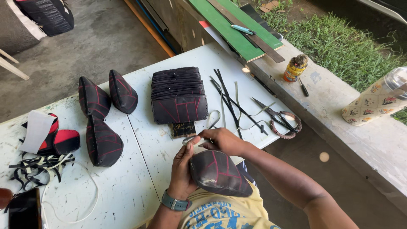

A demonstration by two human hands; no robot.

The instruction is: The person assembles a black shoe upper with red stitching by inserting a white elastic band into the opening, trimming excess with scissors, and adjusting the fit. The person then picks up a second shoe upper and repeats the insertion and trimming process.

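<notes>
Right now the left hand is wrapped around a dark padded piece with red lines on it. That piece sits close to the person's body, just at the near edge of the white worktop. The right hand is closed on the top end of the same piece, with its fingers pinched together. Something small and pale pokes out between the two hands, but it is too small to tell what it is.

Three more dark padded pieces lie on the worktop to the left. A stack of flat dark pieces sits in the middle. Thin black strips and scissors lie to the right. A small yellow tin stands on the concrete ledge beside the worktop.
</notes>
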